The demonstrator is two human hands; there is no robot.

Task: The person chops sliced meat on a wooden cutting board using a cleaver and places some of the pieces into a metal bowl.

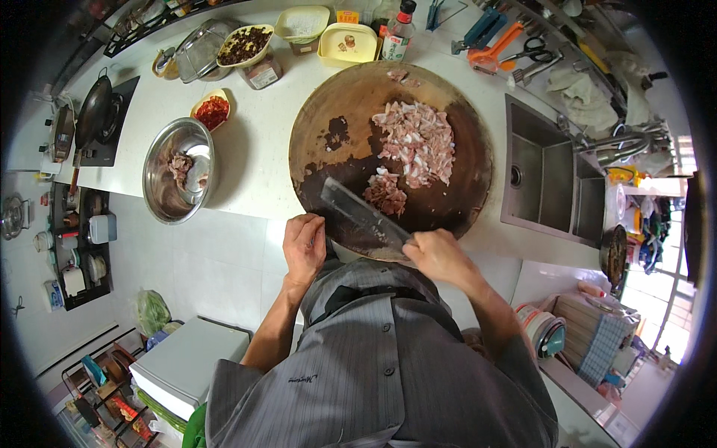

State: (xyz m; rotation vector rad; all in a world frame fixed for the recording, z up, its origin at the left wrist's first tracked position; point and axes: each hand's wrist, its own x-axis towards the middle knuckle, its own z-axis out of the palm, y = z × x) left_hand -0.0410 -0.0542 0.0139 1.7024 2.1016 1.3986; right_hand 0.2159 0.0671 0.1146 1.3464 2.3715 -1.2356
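My right hand [442, 255] grips the handle of a cleaver [364, 215], whose wide blade lies low over the near part of a round wooden chopping block [325, 101]. Just beyond the blade sits a small heap of chopped raw meat [385, 192]; a larger heap of chopped meat [417, 143] is behind it, and a few scraps lie at the block's far edge. At the block's near left edge is my left hand [305, 246], its fingers curled in; whether they hold anything is hidden. Left of the block, a steel bowl [157, 190] has some meat pieces inside.
A small dish of chopped red chilli [212, 113] stands behind the bowl. Farther back are a container of dark bits [245, 46], a yellow container [348, 45] and a sauce bottle [397, 33]. A steel sink [525, 168] is at right, a wok [94, 115] on the hob at left.
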